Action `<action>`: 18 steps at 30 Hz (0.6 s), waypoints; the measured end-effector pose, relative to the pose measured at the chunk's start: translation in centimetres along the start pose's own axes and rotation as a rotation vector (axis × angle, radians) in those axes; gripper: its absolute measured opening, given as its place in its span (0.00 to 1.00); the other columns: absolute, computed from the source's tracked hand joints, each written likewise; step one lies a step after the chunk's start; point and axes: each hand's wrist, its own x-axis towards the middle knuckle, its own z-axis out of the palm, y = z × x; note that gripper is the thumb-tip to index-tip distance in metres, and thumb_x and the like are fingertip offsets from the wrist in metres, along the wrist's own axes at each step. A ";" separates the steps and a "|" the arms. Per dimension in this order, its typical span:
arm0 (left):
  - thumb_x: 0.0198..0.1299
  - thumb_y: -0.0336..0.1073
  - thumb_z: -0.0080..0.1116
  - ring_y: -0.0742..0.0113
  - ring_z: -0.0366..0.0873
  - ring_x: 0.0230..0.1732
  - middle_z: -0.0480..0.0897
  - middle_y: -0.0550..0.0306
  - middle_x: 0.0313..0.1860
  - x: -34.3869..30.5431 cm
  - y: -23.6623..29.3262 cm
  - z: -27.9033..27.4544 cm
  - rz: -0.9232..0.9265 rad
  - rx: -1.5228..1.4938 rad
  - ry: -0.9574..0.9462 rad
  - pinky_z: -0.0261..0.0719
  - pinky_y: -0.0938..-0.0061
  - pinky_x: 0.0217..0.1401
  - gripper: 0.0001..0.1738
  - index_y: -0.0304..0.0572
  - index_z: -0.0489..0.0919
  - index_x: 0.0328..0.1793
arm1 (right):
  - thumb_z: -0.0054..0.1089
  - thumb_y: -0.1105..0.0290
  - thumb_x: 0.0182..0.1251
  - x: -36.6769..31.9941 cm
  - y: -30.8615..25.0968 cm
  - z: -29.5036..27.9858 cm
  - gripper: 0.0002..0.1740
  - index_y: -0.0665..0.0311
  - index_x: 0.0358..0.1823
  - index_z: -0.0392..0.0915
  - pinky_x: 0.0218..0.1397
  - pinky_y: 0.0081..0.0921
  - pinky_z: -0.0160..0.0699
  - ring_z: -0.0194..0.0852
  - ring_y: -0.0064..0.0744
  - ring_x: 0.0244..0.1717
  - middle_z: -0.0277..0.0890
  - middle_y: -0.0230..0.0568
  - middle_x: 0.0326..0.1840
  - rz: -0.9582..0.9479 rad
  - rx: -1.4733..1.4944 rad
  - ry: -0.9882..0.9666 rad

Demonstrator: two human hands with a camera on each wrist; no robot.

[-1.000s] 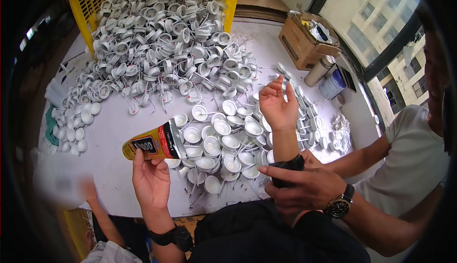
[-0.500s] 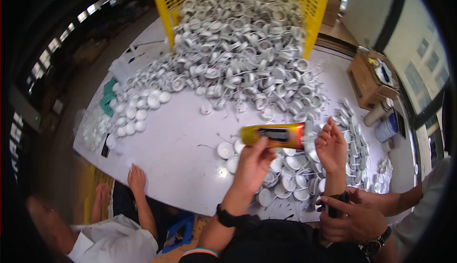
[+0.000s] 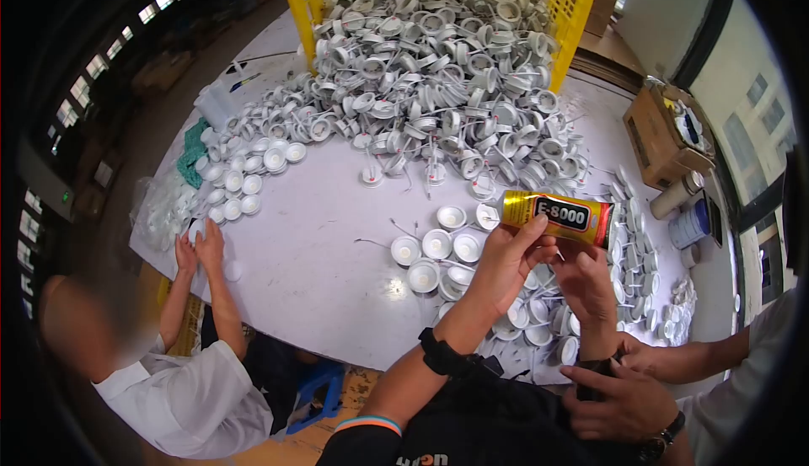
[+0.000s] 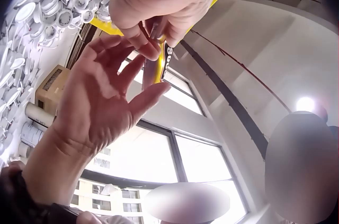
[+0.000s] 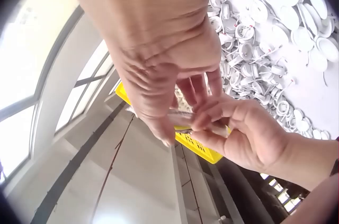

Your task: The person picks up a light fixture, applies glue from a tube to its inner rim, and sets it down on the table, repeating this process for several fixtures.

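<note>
A yellow, black and red tube marked E-8000 [image 3: 563, 216] lies level in front of me in the head view. My left hand [image 3: 504, 274] pinches it from below, thumb across the label side. Close under the tube's red end is my right hand [image 3: 587, 287]; in the left wrist view this right hand [image 4: 92, 97] shows its palm, fingers loosely spread and thumb beside the tube's end. Under both hands spread round white lamp pieces [image 3: 436, 244] with short wires. Another person's hand [image 3: 628, 403] is at the dark band on my right wrist.
A heap of white rings with wires [image 3: 438, 70] spills from a yellow crate [image 3: 577, 19] at the back. A seated person [image 3: 185, 399] handles small white pieces at the left edge. Right of the table's middle stand a cardboard box [image 3: 661, 141], a flask [image 3: 677, 194] and a tub [image 3: 691, 224].
My left hand has carried the tube rightward to my right hand, and its label now faces up at me. The head view has swung left. The seated person's hands have come together.
</note>
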 end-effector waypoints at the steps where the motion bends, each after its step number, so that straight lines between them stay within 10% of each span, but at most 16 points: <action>1: 0.53 0.34 0.52 0.78 0.73 0.29 0.75 0.61 0.30 0.0 -0.4 0.1 -0.011 -0.004 -0.016 0.75 0.84 0.33 0.13 0.38 0.69 0.43 | 0.57 0.72 0.47 0.1 1.2 -1.4 0.24 0.70 0.48 0.65 0.47 0.23 0.65 0.66 0.29 0.47 0.69 0.40 0.45 -0.014 -0.010 0.010; 13: 0.54 0.33 0.50 0.72 0.74 0.36 0.74 0.55 0.38 -1.0 -2.4 -0.1 0.153 0.582 0.017 0.73 0.77 0.43 0.16 0.32 0.67 0.47 | 0.52 0.71 0.55 -0.1 2.3 -0.8 0.24 0.66 0.54 0.59 0.51 0.24 0.63 0.68 0.29 0.44 0.68 0.38 0.45 0.025 0.228 0.097; 18: 0.54 0.35 0.50 0.72 0.74 0.36 0.74 0.56 0.37 -1.1 -1.6 0.0 0.085 0.602 -0.026 0.74 0.77 0.41 0.17 0.31 0.67 0.48 | 0.52 0.68 0.55 -0.2 2.8 -2.2 0.23 0.63 0.52 0.61 0.35 0.20 0.67 0.67 0.23 0.36 0.68 0.35 0.41 0.078 0.208 0.116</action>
